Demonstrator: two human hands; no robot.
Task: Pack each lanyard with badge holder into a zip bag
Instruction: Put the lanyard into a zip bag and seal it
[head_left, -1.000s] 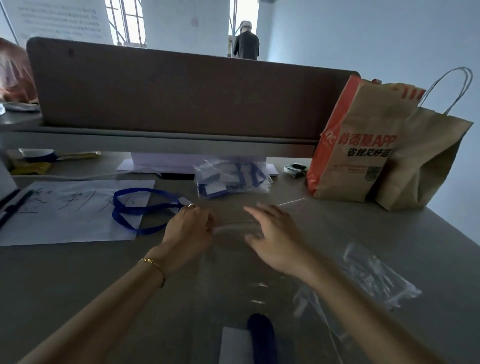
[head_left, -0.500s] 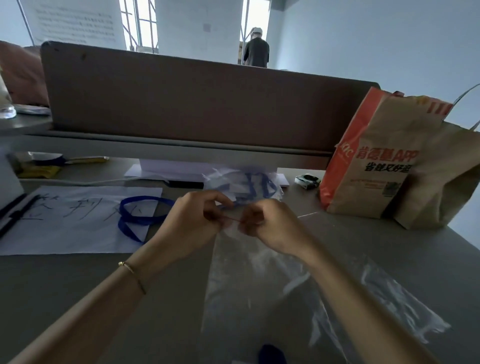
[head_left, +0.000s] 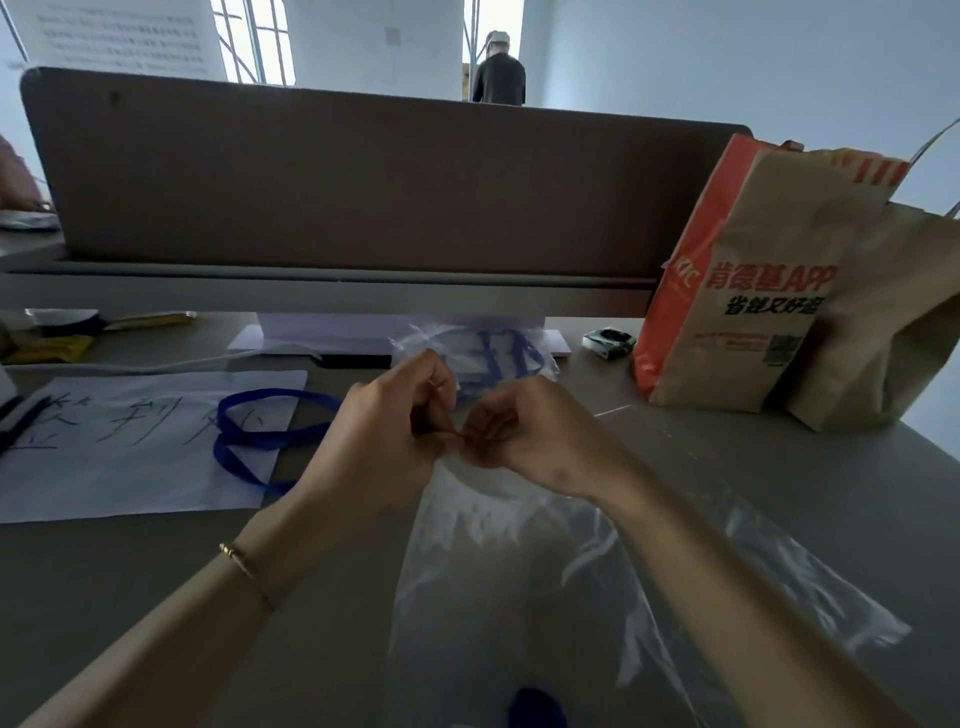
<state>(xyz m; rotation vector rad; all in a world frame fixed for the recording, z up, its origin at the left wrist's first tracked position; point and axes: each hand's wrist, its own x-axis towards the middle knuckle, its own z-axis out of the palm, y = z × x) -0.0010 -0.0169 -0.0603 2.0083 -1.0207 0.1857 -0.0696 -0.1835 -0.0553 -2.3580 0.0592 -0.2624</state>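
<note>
My left hand (head_left: 387, 431) and my right hand (head_left: 524, 434) meet at the middle of the desk, both pinching the top edge of a clear zip bag (head_left: 498, 582) that hangs down toward me. A dark blue piece (head_left: 537, 709) shows at the bottom edge of the frame. A loose blue lanyard (head_left: 260, 431) lies coiled on the white paper to the left. Behind my hands sits a pile of bagged lanyards (head_left: 483, 353).
A white sheet with handwriting (head_left: 119, 447) covers the left of the desk. Two brown paper bags (head_left: 763, 291) stand at the right. A brown partition (head_left: 363, 192) closes off the back. More clear plastic (head_left: 810, 587) lies to the right. A person stands far behind.
My hands rose from flat on the desk and came together, lifting the zip bag's top edge. The bag now hangs below them.
</note>
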